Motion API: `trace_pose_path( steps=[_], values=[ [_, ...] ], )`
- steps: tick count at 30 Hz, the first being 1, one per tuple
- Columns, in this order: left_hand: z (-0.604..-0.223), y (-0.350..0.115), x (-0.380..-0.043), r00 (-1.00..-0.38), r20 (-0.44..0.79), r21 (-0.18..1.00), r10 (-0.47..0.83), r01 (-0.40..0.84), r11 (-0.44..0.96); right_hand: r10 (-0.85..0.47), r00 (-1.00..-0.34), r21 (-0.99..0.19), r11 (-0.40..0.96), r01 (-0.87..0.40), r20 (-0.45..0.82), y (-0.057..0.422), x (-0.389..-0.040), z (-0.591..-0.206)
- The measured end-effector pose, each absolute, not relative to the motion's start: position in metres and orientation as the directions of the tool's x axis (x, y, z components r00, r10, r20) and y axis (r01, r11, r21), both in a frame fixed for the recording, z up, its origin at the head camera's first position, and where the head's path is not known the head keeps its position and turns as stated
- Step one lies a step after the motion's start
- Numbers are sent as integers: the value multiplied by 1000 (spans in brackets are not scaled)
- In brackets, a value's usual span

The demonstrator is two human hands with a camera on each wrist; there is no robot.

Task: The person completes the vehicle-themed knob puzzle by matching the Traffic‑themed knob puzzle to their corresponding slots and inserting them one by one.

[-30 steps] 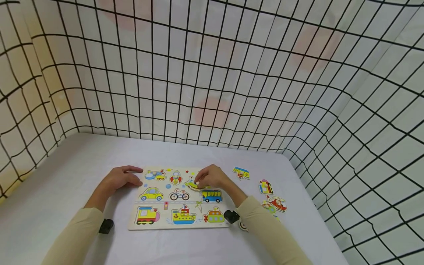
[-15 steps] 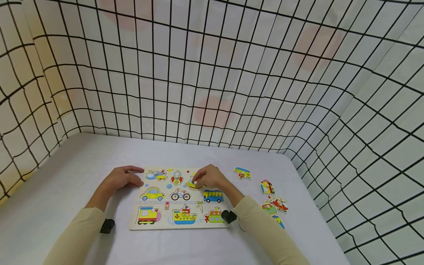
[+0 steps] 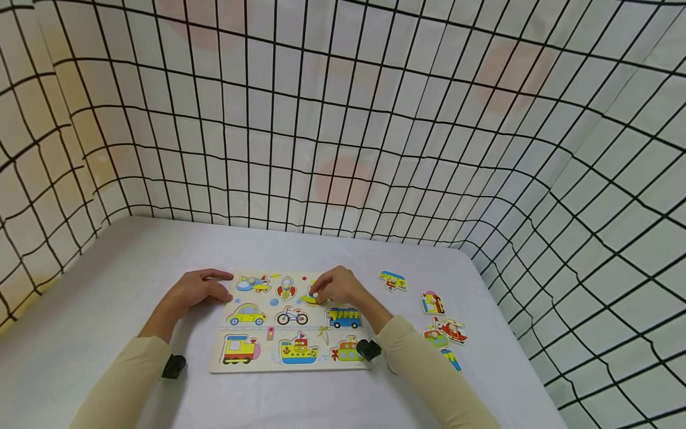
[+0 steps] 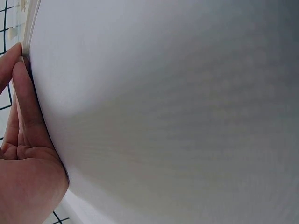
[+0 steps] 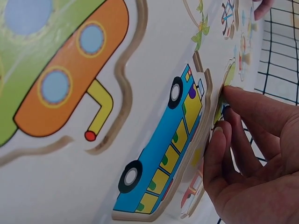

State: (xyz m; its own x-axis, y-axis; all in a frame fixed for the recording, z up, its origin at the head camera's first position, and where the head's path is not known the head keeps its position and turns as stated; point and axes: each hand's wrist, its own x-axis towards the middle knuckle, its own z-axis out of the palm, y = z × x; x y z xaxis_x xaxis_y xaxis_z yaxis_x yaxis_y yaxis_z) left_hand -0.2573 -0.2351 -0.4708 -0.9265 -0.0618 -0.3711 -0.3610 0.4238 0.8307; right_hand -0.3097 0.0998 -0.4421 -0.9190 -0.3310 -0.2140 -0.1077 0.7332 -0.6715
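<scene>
A wooden puzzle board (image 3: 268, 301) lies on the white table, printed with vehicles. My right hand (image 3: 336, 286) is over its upper right part, thumb and fingertips pinching a yellow-green puzzle piece (image 3: 309, 299) close over the board. The hand hides most of that piece; its picture cannot be made out. In the right wrist view, the same piece (image 5: 229, 74) shows past the thumb, beyond the printed bus (image 5: 163, 154). My left hand (image 3: 195, 292) rests at the board's left edge, thumb and index finger spread, the fingertips at the rim (image 4: 29, 32).
Loose pieces lie right of the board: an upside-down ship (image 3: 392, 279), a train (image 3: 432, 302), a red helicopter (image 3: 450, 329), a green piece (image 3: 436, 337) and a blue-yellow piece (image 3: 451, 360). Black wire mesh (image 3: 343, 149) stands around the table's back and sides.
My right hand and forearm have shifted slightly left with the yellow-green puzzle piece, uncovering the blue-yellow piece and covering a round-wheeled one. The left hand stays at the board's edge.
</scene>
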Motion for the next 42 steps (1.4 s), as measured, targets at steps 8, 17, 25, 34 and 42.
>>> trace_pose_path(
  steps=[8,17,25,34,42],
  values=[
    [-470,-235,-257,-928,-368,831,-63,-359,425,-333,-920,-670,733,-116,-205,100,-310,-443],
    [-474,-234,-258,-925,-375,829,-60,-363,425,-348,-913,-671,731,-122,-213,109,-310,-439],
    [-473,-235,-259,-924,-377,828,-64,-367,425,-322,-931,-664,736,-133,-170,129,-316,-427],
    [-469,-234,-256,-929,-366,831,-58,-354,429,-264,-952,-695,714,-84,-156,159,-322,-422],
    [-468,-234,-256,-929,-366,830,-57,-353,432,-195,-968,-690,723,-35,-155,187,-322,-416]
  ],
)
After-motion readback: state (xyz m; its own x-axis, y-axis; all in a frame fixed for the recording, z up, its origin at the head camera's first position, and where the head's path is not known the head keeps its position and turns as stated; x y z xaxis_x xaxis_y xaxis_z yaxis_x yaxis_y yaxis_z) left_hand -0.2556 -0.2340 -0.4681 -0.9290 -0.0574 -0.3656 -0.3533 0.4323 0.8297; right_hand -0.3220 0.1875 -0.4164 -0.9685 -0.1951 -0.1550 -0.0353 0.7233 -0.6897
